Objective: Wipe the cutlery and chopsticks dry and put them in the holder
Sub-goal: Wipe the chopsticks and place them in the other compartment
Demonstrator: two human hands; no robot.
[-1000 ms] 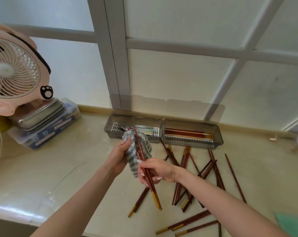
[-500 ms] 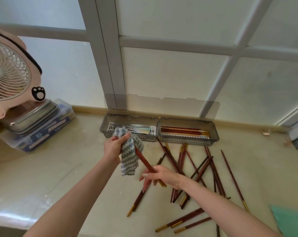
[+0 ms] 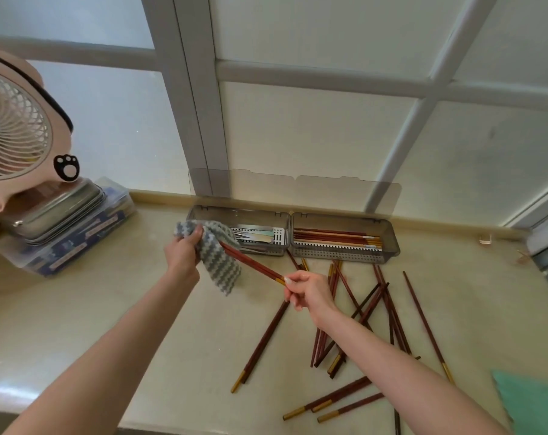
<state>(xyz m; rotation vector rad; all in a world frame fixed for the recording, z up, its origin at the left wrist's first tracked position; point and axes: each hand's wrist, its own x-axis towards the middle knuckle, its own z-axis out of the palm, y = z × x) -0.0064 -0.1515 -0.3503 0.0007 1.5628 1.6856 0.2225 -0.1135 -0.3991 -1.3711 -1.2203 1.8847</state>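
My left hand (image 3: pixel 184 251) grips a grey-and-white striped cloth (image 3: pixel 217 259) wrapped around the far end of a pair of dark red chopsticks (image 3: pixel 253 265). My right hand (image 3: pixel 307 291) pinches their gold-tipped near end. Behind the cloth stands a grey two-part holder (image 3: pixel 290 227) with its clear lid up: the left compartment has metal cutlery (image 3: pixel 255 236), the right compartment has several chopsticks (image 3: pixel 335 237). Several more loose chopsticks (image 3: pixel 360 312) lie scattered on the counter to the right of and below my right hand.
A pink fan (image 3: pixel 13 133) stands at far left above a metal tray (image 3: pixel 59 208) stacked on a blue-labelled plastic box (image 3: pixel 78 237). A green cloth (image 3: pixel 533 403) lies at the bottom right corner. Window frames rise behind the holder. The counter's front edge runs along the bottom left.
My right hand slid down the held chopsticks from the middle to the gold tips and moved right. The chopsticks swung from steep to nearly level, drawn out of the cloth, which moved up and left.
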